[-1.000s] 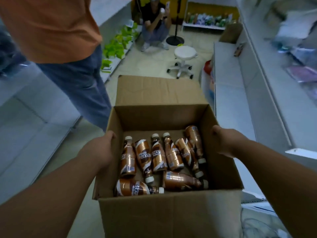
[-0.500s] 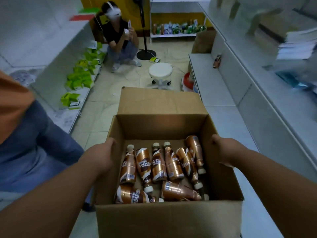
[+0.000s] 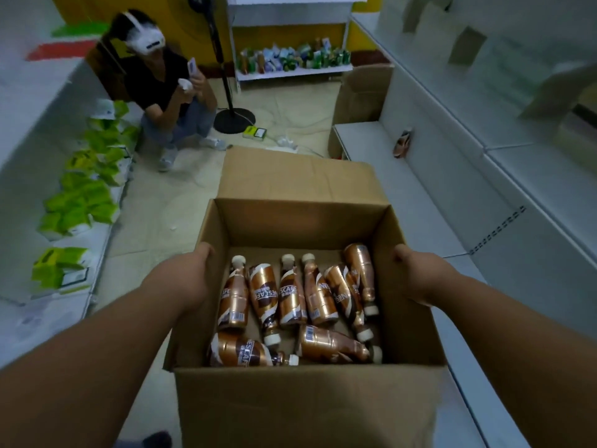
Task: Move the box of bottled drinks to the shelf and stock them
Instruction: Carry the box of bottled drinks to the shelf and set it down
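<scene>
An open cardboard box (image 3: 307,412) is held up in front of me, its flaps folded out. Several brown bottled coffee drinks (image 3: 292,299) lie on their sides on its bottom. My left hand (image 3: 187,279) grips the box's left wall from outside. My right hand (image 3: 416,276) grips the right wall, thumb over the rim. White shelves (image 3: 429,202) run along the right side, and one brown bottle (image 3: 402,144) lies on the low shelf farther ahead.
A person (image 3: 161,92) squats at the far left of the aisle. Green packs (image 3: 80,205) fill the low left shelf. A fan stand (image 3: 234,119) and a small box (image 3: 254,132) sit on the floor ahead; another carton (image 3: 358,95) stands by the right shelf.
The view has moved forward down the aisle with the box. The standing person in orange has dropped out of view, the stool too. My hands keep the same grip.
</scene>
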Available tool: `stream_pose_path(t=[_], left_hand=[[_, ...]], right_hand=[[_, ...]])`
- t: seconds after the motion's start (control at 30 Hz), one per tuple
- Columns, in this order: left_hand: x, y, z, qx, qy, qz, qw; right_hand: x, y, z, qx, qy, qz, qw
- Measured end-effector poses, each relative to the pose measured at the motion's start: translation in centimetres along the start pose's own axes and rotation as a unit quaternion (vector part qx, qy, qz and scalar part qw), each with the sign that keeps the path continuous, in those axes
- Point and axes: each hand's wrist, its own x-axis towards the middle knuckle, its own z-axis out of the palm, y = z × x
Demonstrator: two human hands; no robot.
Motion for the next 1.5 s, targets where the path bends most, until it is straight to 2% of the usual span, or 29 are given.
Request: stream_pose_path(t=[0.2, 0.43, 0.57, 0.73, 0.83, 1.0, 1.2, 1.37, 1.5], left_hand=[[17.1, 0.7, -5.5, 0.031, -0.004, 0.071, 0.997], [33.8, 4.9, -7.4, 0.047, -0.020, 0.118, 0.992], [41.5, 6.9, -9.3, 0.069, -0.020, 0.185, 0.980], [51.2, 9.8, -10.5, 0.102, -0.037, 0.285, 0.952], [56.2, 11.4, -10.1, 0.115, -0.051, 0.370, 0.921], [61.0, 14.9, -9.9, 0.163, -0.058, 0.505, 0.846], [58.9, 19.8, -7.8, 0.212, -0.104, 0.609, 0.757], [56.4, 24.2, -3.8, 0.264, -0.114, 0.685, 0.669], [54.2, 27.5, -0.3, 0.276, -0.119, 0.743, 0.598]], right_hand=[[9.9, -2.3, -4.2, 0.070, 0.011, 0.081, 0.994], [22.1, -2.1, -7.0, 0.107, 0.010, 0.152, 0.983], [26.5, -2.5, -8.7, 0.118, 0.005, 0.197, 0.973], [28.9, -4.9, -9.2, 0.152, 0.009, 0.302, 0.941], [29.0, -8.1, -7.3, 0.196, 0.010, 0.387, 0.901], [27.1, -15.3, -3.5, 0.285, 0.015, 0.514, 0.809], [22.8, -22.1, 0.8, 0.371, 0.025, 0.617, 0.694], [20.4, -24.8, 5.4, 0.375, 0.044, 0.678, 0.631], [19.7, -26.4, 8.1, 0.393, 0.062, 0.725, 0.562]])
